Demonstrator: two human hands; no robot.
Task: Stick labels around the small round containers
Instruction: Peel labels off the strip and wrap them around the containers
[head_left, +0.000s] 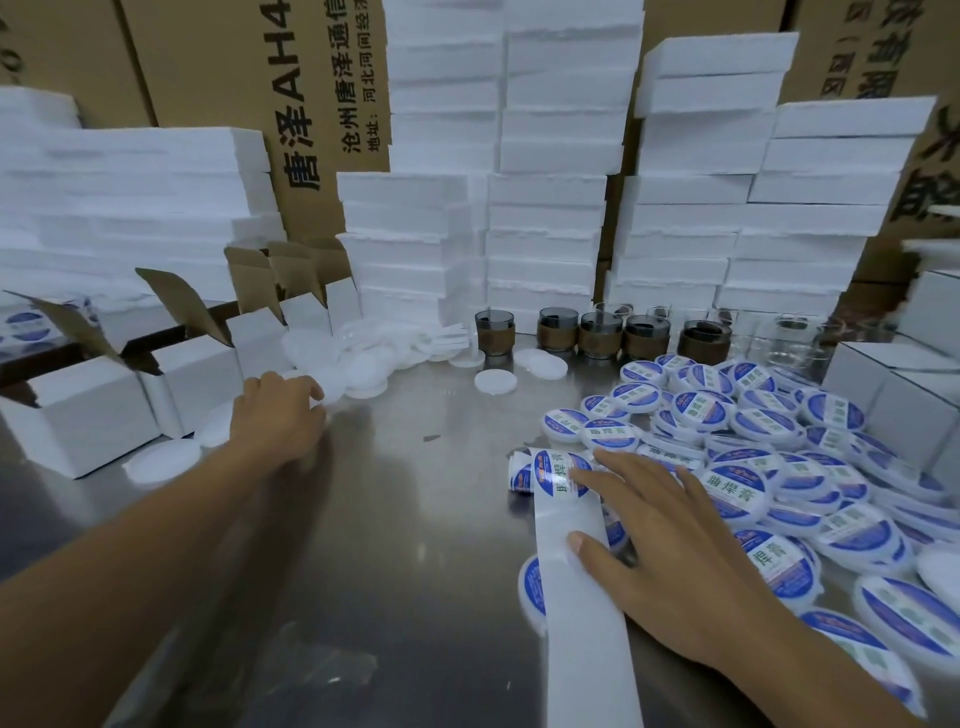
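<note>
The right hand (670, 545) lies flat on the label strip (576, 597), fingers (613, 462) released and spread, the forefinger on a printed label and the thumb on bare backing. The strip runs along the steel bench (415, 519), just beside a heap of labelled containers (727, 415) to the right. The left hand (280, 410) reaches to the plain containers (353, 364) at the far left, fingers curled onto the pile's edge; I cannot tell whether they grasp one. Open white boxes (88, 410) stand left, cups (597, 332) and foam stacks (545, 208) behind
</note>
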